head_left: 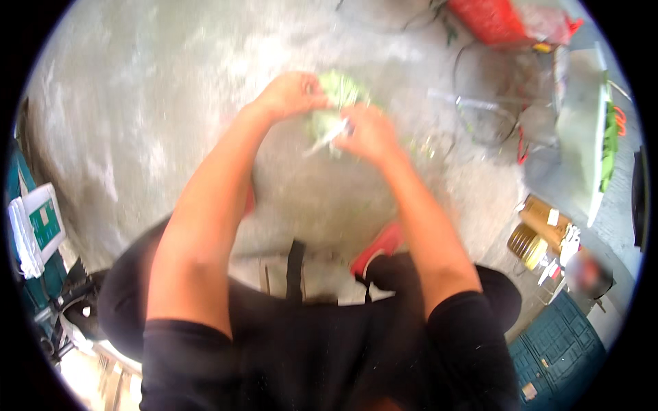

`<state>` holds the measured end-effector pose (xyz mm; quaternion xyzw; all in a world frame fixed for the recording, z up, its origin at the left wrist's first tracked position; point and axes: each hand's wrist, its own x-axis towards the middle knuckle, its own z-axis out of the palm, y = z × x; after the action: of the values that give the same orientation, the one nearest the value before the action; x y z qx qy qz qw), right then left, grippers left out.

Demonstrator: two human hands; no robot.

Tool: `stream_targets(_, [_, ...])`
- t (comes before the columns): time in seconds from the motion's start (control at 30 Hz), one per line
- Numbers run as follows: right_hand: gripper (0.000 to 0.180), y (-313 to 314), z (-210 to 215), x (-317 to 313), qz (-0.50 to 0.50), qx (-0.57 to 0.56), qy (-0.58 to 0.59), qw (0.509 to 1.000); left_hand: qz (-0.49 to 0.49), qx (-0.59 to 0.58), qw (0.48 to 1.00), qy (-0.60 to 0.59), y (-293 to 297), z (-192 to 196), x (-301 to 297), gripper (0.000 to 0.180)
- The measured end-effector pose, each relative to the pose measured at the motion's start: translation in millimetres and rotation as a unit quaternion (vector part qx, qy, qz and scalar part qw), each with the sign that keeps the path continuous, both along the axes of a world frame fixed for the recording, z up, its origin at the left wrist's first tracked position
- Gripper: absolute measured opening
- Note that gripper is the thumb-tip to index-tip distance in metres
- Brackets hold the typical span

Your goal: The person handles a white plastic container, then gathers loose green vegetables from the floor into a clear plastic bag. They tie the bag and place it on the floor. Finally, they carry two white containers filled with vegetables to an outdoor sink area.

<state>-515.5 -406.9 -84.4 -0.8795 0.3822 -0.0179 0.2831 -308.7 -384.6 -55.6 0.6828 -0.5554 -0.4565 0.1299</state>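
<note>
My two hands are close together over the concrete floor, blurred by motion. A pale green leafy vegetable lies between them and spreads a little past the fingers. My left hand is closed at its left side, gripping it. My right hand is closed around what looks like a small knife, its pale blade pointing down and to the left across the lower leaves. The fingers partly hide the handle and the middle of the vegetable.
Green scraps dot the floor to the right. Beyond are a cable and a red bag. A pale panel, a bottle of yellowish liquid and teal cabinets stand right. A white container sits left.
</note>
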Motion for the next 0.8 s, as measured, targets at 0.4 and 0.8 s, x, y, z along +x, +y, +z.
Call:
stream_targets(0.4, [0.014,-67,51,15,-0.150,0.150,-0.142,0.967,0.067,0.018,0.997,0.025,113,43,119,0.014])
stream_targets(0.8, [0.010,-151,74,159,-0.299,0.278,-0.345,0.845,0.207,0.207,0.927,0.235,175,-29,66,0.014])
